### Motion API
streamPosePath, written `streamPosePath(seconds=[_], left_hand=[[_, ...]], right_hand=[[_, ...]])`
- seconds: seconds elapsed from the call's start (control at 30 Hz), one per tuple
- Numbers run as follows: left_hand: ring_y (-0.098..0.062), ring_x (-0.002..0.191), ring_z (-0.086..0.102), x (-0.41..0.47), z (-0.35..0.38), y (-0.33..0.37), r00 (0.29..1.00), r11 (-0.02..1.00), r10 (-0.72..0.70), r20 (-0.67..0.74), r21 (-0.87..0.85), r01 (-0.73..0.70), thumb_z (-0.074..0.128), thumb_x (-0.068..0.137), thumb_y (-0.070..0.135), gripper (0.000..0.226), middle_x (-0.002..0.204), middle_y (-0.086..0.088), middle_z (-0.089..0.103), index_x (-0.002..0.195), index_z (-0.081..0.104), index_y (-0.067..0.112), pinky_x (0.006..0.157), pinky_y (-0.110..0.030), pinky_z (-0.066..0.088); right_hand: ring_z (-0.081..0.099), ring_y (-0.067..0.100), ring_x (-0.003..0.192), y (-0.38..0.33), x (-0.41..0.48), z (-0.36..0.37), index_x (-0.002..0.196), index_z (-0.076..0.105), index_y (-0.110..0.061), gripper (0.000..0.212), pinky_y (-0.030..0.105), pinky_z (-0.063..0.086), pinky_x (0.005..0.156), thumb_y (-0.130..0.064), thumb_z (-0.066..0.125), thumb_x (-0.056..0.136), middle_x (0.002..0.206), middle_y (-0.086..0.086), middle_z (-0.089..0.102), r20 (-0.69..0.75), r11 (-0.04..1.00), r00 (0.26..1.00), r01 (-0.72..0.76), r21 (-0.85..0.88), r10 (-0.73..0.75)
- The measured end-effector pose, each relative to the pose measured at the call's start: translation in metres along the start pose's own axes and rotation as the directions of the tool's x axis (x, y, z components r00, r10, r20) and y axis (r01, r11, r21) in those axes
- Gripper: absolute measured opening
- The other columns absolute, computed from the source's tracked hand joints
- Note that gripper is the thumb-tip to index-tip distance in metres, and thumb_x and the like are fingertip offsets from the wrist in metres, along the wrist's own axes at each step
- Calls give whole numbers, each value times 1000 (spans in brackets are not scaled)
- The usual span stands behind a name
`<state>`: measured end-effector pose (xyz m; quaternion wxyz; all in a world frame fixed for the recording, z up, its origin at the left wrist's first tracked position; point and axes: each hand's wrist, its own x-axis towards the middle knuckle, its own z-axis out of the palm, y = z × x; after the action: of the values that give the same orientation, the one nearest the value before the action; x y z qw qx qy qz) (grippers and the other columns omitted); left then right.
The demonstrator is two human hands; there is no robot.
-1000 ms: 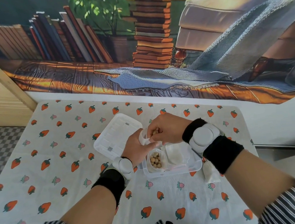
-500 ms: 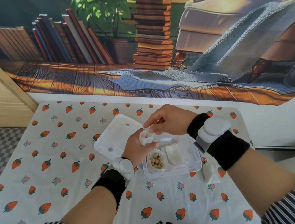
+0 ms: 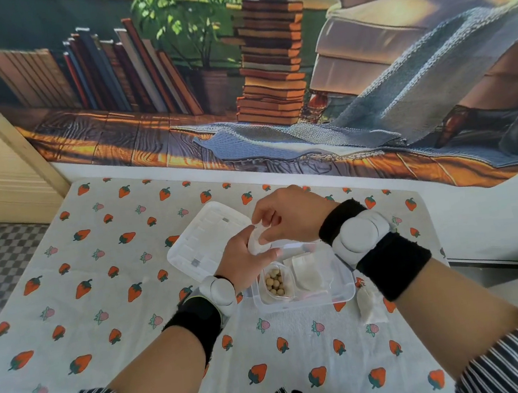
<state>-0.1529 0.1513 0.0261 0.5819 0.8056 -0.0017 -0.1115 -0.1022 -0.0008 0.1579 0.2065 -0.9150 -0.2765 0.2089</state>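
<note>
Near the table's far edge, the left hand (image 3: 243,263) grips a small white pouch (image 3: 255,245) above the clear box (image 3: 345,296). The right hand (image 3: 289,215) pinches the pouch's top, slightly higher than a second ago.

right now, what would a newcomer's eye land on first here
Both hands meet mid-table: the left hand grips a small white pouch and the right hand pinches its top. Right beneath them sits a clear box holding beans, on a strawberry-print cloth, under a big wall picture of books.
</note>
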Motion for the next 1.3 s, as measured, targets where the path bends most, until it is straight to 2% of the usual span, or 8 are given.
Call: streamPosePath(seconds=[0.17,0.43,0.57,0.8,0.87,1.03,1.2,1.3], left_hand=[[-11,99,70,-1,2,-2,1000,1000,-16,-8,-20,16,82,82,31,33,102,7,75,112,68,29,93,-45,57],[-6,99,71,1,7,4,1000,998,6,26,-67,-5,83,82,26,35,100,14,76,112,68,34,94,-46,58],[-1,101,69,0,5,10,999,998,30,23,-61,-28,83,83,23,42,104,20,74,110,64,49,93,-37,58],[-20,88,71,-2,1,1,998,995,-57,-23,-78,55,83,81,28,26,91,-1,73,102,69,25,78,-51,61],[-21,87,71,-3,0,-3,996,996,-73,-42,-61,70,83,81,28,26,90,-3,71,100,66,23,76,-50,62],[-15,81,63,-9,-7,-9,995,999,-46,-86,10,47,82,83,27,27,88,-6,64,96,60,17,73,-26,57],[-6,87,60,-10,-16,-18,994,998,-60,-87,29,63,83,83,27,29,92,8,63,95,58,31,79,-23,51],[-6,86,59,-10,-22,-21,993,995,-71,-91,60,77,84,82,26,30,96,1,64,99,59,26,77,-21,50]], right_hand=[[60,-1,70,4,-3,-7,78,70,-21,23,15,49,64,-38,85,75,79,-12,67,-102,988,993,-42,148,58],[58,12,84,4,3,5,78,67,-25,25,20,45,70,-27,89,67,94,-5,57,-131,998,991,22,50,-15],[60,15,87,6,1,9,82,67,-21,27,33,54,82,-26,89,67,101,2,58,-104,997,992,73,31,-69],[59,1,75,23,-1,10,86,67,-22,23,16,47,67,-42,77,83,89,-9,59,-331,989,941,-15,150,64],[60,7,73,33,0,17,84,69,-16,20,21,45,67,-36,70,89,83,-6,66,-268,980,946,-155,121,183],[72,8,68,40,0,60,91,77,-16,17,26,58,79,-19,60,92,72,-6,73,251,940,911,-341,11,327],[64,22,84,44,17,121,91,74,-9,25,30,52,82,-14,50,95,85,-1,69,281,936,893,-329,-123,351],[48,19,79,52,27,156,64,43,-15,35,27,37,72,-14,46,99,73,1,53,313,915,876,-278,-292,367]])
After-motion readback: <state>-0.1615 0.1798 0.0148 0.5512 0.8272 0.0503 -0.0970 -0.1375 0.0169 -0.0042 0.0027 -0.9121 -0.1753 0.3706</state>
